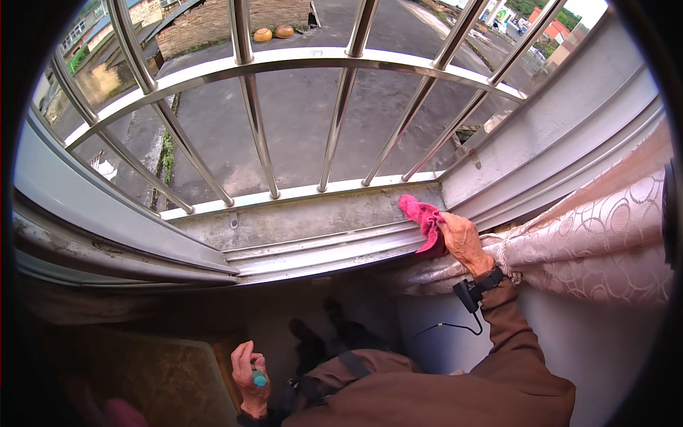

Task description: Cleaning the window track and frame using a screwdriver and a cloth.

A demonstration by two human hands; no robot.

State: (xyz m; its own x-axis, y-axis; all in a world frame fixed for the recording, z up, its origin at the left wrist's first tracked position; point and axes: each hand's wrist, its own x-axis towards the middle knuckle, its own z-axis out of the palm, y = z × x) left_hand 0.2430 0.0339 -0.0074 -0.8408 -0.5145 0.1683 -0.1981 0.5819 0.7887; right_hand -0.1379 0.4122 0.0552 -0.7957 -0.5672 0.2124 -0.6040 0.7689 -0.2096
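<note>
At the right end of the window sill, my right hand [464,243] is closed on a bright pink cloth [425,217]. The bunched cloth hangs over the white window track [334,254], and its far end reaches onto the grey sill [306,219]. Low in the view, away from the window, my left hand [249,373] has its fingers curled around a small thing with a round teal end [259,378], possibly a bottle with a teal cap. Most of that thing is hidden by the palm and fingers.
Shiny metal bars [259,135] stand beyond the sill. A patterned pink curtain [597,242], tied with a cord, hangs at the right. The sliding window frame [114,213] is at the left. A brown wooden-edged surface [171,381] lies beside my left hand.
</note>
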